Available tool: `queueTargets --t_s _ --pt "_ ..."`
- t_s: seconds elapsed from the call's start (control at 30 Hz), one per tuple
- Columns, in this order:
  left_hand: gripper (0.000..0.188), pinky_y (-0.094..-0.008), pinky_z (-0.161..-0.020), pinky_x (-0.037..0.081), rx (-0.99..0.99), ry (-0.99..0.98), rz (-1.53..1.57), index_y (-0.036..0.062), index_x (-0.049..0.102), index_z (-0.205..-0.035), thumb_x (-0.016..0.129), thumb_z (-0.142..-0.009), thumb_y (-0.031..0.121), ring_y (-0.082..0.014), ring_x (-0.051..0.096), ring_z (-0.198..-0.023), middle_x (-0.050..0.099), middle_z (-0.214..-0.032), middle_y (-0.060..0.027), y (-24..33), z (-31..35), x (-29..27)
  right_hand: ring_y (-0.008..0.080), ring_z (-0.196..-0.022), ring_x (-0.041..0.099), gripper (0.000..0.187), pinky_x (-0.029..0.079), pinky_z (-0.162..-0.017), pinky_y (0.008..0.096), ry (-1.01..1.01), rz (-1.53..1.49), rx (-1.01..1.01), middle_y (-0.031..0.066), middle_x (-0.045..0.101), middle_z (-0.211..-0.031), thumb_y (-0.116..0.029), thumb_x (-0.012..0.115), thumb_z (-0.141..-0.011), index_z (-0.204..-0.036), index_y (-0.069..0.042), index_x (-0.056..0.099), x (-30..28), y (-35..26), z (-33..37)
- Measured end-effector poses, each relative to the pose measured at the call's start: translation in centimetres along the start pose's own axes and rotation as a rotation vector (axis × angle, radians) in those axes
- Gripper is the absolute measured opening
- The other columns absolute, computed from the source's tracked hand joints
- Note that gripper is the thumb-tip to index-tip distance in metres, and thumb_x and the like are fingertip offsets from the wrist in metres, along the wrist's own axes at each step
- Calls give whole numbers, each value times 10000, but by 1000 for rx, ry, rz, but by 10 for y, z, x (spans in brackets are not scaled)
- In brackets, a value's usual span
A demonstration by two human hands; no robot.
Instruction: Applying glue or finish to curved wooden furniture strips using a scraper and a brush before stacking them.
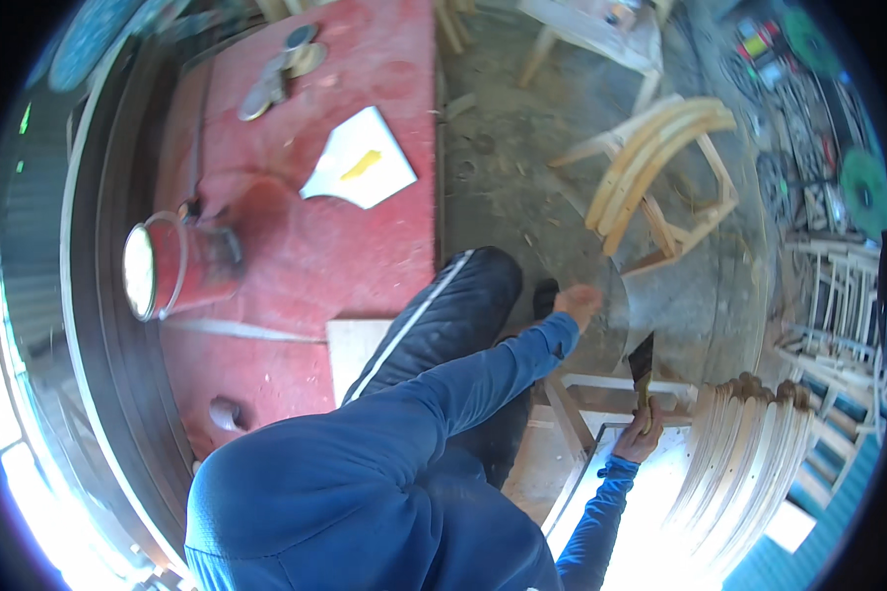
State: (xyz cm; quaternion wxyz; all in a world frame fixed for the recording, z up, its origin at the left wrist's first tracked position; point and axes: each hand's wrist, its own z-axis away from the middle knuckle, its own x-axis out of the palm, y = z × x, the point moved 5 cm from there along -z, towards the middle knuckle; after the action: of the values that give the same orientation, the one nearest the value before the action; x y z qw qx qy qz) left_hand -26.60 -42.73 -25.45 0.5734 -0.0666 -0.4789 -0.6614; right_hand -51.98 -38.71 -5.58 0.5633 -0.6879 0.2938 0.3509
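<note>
Right hand (639,435) gripping a dark flat tool (642,360)

Curved wooden strips (744,458) near it; left hand (581,305) is blurry, can't tell if it's spread tbh

A red bucket (202,264) is set on the red table (389,59). Curved wooden pieces (633,163) are seen over a wooden frame (700,231). Green discs (865,192) are shown at the right, where blurred, possibly chair-like frames (848,295) are heaped.

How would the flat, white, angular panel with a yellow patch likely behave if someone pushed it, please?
The flat white panel seems fairly stiff, given its crisp corners. Lying flat on the red tabletop, it would probably slide rather than roll.
</note>
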Motion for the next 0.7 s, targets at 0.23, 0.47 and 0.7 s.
queueTargets --t_s 0.23,0.47,0.7 --pt "224 -281 -646 543 17 -309 -495 -10 711 -946 632 -988 195 -143 661 -661 686 -714 -71 220 138 34 254 -814 705 386 566 -734 351 26 -213 89 171 703 -1094 -296 554 -1026 -1273 -13 643 5 13 2" --pt "259 -353 -873 543 695 -110 -1307 106 723 -1151 636 -913 50 -253 688 -1025 718 -1066 -160 389 213 -163 259 -1103 636 451 507 -1008 405 198 -1262 478 178 648 -1209 -211 604 -1002 -1401 -29 502 12 -55 13" --pt "185 -323 -867 548 555 412 -1191 51 715 -1121 652 -953 97 -185 697 -960 744 -1009 -121 434 247 -319 106 -622 489 483 436 -680 288 -682 -1862 579 29 541 -793 -213 508 -964 -1400 -5 493 80 -241 78"
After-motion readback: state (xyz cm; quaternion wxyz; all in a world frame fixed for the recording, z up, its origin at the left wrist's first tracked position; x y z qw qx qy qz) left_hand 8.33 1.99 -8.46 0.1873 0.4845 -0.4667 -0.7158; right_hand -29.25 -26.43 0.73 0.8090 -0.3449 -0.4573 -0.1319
